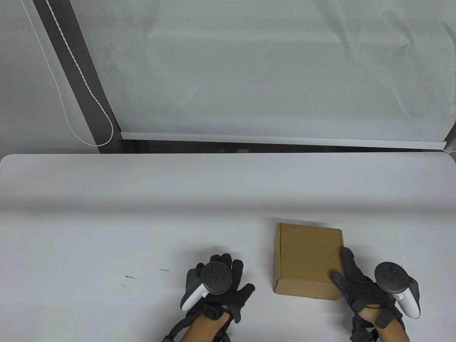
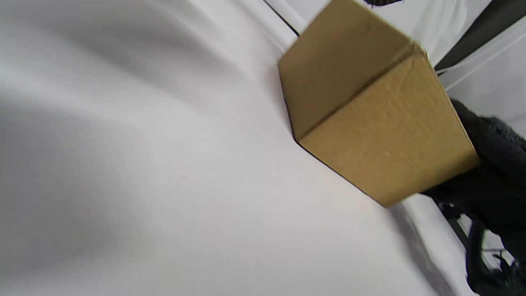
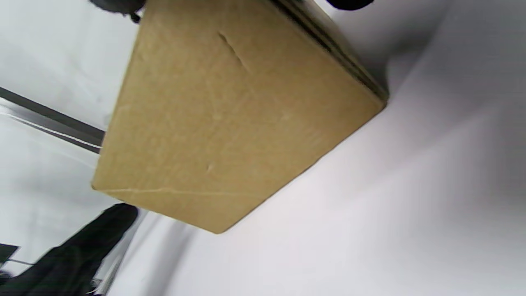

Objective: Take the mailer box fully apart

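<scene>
Both gloved hands sit at the near edge of the white surface (image 1: 107, 221). Left hand (image 1: 213, 285) lies flat just beside the closed brown mailer box (image 1: 306, 262), fingers (image 1: 228, 262) spread and holding nothing. Right hand (image 1: 370, 292) touches the box's near right corner, fingers (image 1: 347, 258) apart, one along its right edge, another on the lid.
</scene>
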The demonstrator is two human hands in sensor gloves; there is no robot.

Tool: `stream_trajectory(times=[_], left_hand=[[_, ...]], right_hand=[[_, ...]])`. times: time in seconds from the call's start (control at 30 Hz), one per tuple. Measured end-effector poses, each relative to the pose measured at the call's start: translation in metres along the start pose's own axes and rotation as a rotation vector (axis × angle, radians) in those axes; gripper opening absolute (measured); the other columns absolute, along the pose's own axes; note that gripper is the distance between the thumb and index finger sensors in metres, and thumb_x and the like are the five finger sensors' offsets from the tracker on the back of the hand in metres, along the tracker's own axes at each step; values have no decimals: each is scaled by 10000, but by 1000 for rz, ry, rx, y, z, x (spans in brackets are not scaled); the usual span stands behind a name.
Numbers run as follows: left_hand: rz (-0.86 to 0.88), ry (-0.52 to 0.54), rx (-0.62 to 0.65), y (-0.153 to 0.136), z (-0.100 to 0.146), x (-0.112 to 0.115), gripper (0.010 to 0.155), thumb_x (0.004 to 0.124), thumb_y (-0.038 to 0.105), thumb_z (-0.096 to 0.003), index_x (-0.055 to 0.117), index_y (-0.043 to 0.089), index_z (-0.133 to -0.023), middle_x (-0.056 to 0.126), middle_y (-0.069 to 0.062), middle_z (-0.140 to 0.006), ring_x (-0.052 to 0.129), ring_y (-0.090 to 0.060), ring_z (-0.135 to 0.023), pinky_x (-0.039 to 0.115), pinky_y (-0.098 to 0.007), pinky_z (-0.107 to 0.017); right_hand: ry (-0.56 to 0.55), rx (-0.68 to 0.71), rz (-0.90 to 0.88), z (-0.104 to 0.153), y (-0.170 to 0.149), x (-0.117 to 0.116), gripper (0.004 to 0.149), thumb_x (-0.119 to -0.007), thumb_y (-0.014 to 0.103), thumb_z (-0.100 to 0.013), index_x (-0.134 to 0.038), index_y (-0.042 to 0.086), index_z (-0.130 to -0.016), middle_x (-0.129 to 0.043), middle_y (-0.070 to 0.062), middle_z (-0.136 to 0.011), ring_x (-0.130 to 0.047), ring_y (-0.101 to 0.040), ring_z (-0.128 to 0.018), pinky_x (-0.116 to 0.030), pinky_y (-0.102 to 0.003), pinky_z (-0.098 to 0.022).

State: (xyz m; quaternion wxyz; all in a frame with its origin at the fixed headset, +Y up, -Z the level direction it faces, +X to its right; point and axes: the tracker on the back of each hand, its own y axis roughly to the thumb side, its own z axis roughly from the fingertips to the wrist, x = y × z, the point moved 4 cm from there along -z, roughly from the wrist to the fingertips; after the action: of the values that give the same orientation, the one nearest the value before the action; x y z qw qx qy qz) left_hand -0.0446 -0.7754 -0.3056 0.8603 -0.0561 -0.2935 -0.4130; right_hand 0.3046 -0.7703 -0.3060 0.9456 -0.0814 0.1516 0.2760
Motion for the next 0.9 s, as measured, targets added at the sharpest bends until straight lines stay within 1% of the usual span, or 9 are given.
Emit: stream_trajectory(times=[0.2, 0.23, 0.37, 0.47, 0.57, 0.63, 0.7, 0.8, 0.9], left_hand=[[-1, -180, -11, -1, -6, 23, 760, 637, 515, -574, 333, 154, -1170, 17, -186, -1197, -151, -385, -1028, -241, -605, -553], [-10, -193, -14, -1, -7, 25, 773, 644, 511, -573, 336, 98, -1149, 36, -179, -1199, -141, -382, -1030, -235, -605, -557], [22, -116, 14, 2, -4, 15, 735, 665, 489, -571, 467, 57, -1132, 87, -192, -1205, -134, -378, -1035, -240, -604, -559], [27, -19, 83, 9, 0, 2, 715, 686, 464, -565, 550, -2, -1089, 116, -191, -1208, -129, -358, -1042, -249, -604, -563], [103, 177, 264, 24, 11, -20, 690, 664, 496, -559, 628, -65, -959, 187, -209, -1208, -66, -389, -1054, -214, -632, -574], [168, 301, 393, 30, 18, -31, 672, 649, 505, -556, 686, -107, -831, 395, -286, -1159, 108, -471, -1054, -119, -688, -588], [253, 332, 497, 35, 22, -38, 664, 655, 499, -554, 708, -137, -740, 574, -384, -1035, 380, -550, -998, 63, -764, -616], [295, 372, 531, 34, 27, -44, 676, 646, 529, -549, 705, -106, -773, 699, -407, -910, 525, -572, -923, 173, -792, -626], [303, 396, 565, 37, 31, -47, 669, 635, 539, -552, 670, -78, -808, 776, -392, -800, 621, -550, -861, 232, -797, -628]], right_hand=[[188, 82, -38, -4, 15, -32, 772, -574, 572, -598, -27, 334, -1089, -179, -344, -1152, -424, -550, -1034, -242, -721, -742], [223, 91, -46, -5, 17, -38, 784, -571, 574, -599, -3, 331, -1080, -153, -355, -1140, -425, -545, -1035, -247, -721, -742], [205, 119, -30, -5, 20, -36, 798, -575, 578, -596, -16, 290, -1086, -178, -388, -1118, -451, -573, -1010, -273, -725, -736], [185, 225, -79, -4, 30, -32, 802, -584, 592, -590, -109, 234, -1128, -228, -461, -1054, -487, -637, -939, -285, -745, -714], [9, 366, -61, 2, 47, -17, 788, -591, 608, -577, -237, 206, -1156, -403, -461, -991, -648, -577, -807, -383, -723, -703], [-37, 425, -100, 5, 54, -13, 779, -596, 608, -576, -301, 184, -1158, -511, -439, -916, -733, -500, -691, -441, -690, -696], [-67, 459, -148, 9, 58, -13, 772, -606, 603, -575, -349, 162, -1154, -556, -419, -848, -752, -448, -605, -469, -668, -689], [-133, 499, -175, 14, 64, -7, 788, -609, 627, -563, -465, 90, -1122, -658, -392, -731, -787, -382, -461, -541, -643, -655], [-119, 492, -199, 15, 65, -5, 798, -603, 628, -562, -531, 24, -1078, -733, -371, -641, -814, -338, -371, -602, -629, -616]])
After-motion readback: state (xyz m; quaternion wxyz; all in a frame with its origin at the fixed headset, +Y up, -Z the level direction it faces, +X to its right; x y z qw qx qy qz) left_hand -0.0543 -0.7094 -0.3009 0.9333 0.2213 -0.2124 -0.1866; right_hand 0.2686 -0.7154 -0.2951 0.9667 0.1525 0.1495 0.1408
